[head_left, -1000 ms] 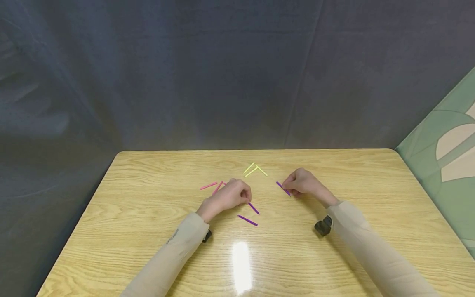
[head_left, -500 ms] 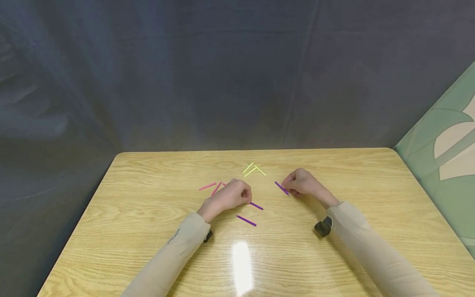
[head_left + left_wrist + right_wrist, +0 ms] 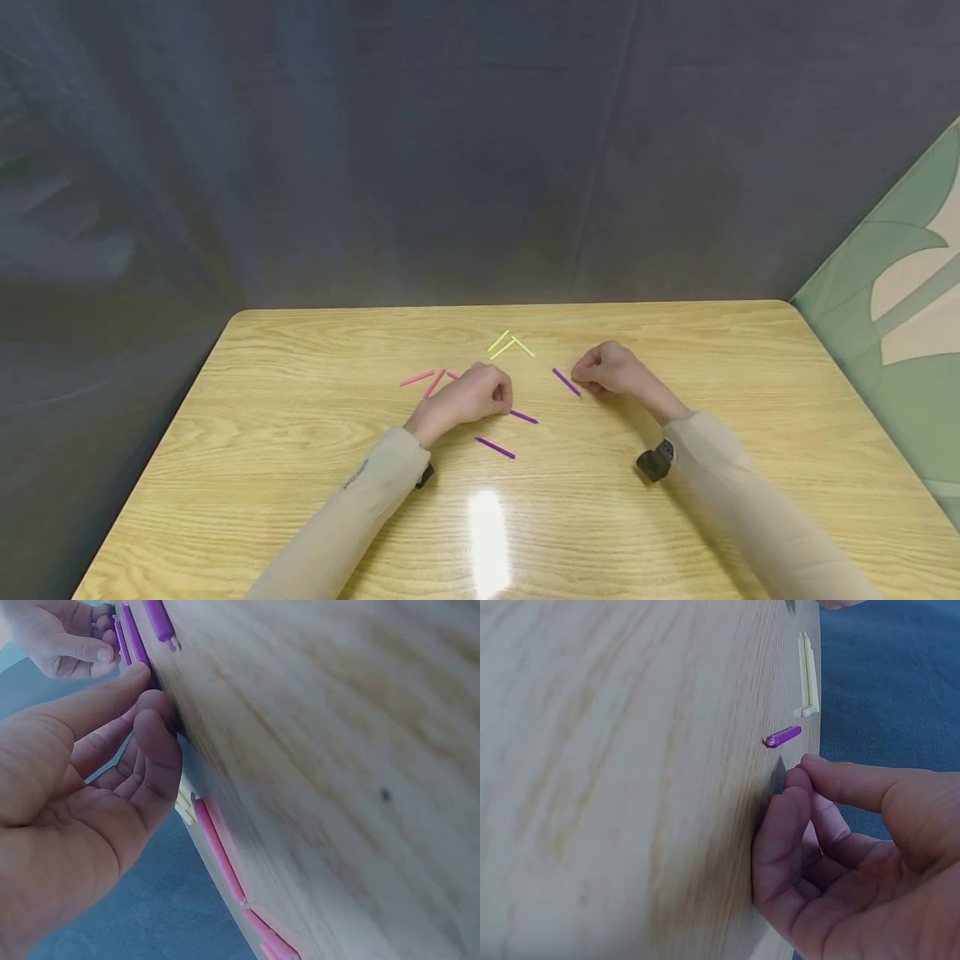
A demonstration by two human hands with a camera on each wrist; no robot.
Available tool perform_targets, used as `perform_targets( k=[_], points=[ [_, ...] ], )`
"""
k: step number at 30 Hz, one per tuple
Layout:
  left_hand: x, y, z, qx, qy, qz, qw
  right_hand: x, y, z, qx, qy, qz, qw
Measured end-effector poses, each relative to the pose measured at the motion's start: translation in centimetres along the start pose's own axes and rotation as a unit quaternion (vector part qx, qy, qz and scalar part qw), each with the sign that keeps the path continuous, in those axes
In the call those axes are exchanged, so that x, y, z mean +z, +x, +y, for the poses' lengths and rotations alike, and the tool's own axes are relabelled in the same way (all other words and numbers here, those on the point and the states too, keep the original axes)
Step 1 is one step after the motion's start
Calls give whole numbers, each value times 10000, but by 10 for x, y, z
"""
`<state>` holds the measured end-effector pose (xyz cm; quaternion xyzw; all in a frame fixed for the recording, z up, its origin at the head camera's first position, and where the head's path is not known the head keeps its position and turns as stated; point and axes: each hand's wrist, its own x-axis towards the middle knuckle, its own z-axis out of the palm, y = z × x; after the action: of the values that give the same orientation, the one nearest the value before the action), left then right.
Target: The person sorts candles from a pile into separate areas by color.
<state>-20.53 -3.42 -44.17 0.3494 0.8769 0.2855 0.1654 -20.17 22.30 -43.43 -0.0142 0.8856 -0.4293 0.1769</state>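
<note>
In the head view, my left hand (image 3: 472, 393) has its fingertips at one end of a thin purple candle (image 3: 525, 417), which lies on the table. The left wrist view has that purple candle (image 3: 136, 636) running to the pinched thumb and index finger. Another purple candle (image 3: 495, 448) lies nearer me. My right hand (image 3: 613, 368) is just right of a third purple candle (image 3: 567, 382). Its fingers are curled, thumb against index finger; the right wrist view has a gap between them and the purple candle (image 3: 783, 736).
Yellow candles (image 3: 504, 347) lie farther back on the wooden table (image 3: 675, 517). Pink candles (image 3: 417, 378) lie left of my left hand, one partly hidden behind it. A dark curtain (image 3: 450, 167) hangs beyond the table's far edge.
The candle at my left hand has swung to a flatter angle, roughly parallel with the nearer purple one. My right fingers have come off the right purple candle.
</note>
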Motion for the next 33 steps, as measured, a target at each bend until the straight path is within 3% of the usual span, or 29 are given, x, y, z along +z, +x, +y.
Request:
perform_targets(
  k=[7, 15, 26, 33],
  points=[
    [3, 2, 0, 43, 71, -171, 9998, 2, -4, 0, -96, -379, 192, 9991],
    [5, 8, 4, 83, 78, -126, 9999, 0, -12, -12, -450, -710, 358, 9958],
    [4, 15, 10, 3, 35, -206, 9998, 21, -13, -34, -1154, -1395, 229, 9832],
    [7, 20, 10, 150, 194, -265, 9993, 29, -13, -31, -1315, -1289, -160, 9828]
  ],
)
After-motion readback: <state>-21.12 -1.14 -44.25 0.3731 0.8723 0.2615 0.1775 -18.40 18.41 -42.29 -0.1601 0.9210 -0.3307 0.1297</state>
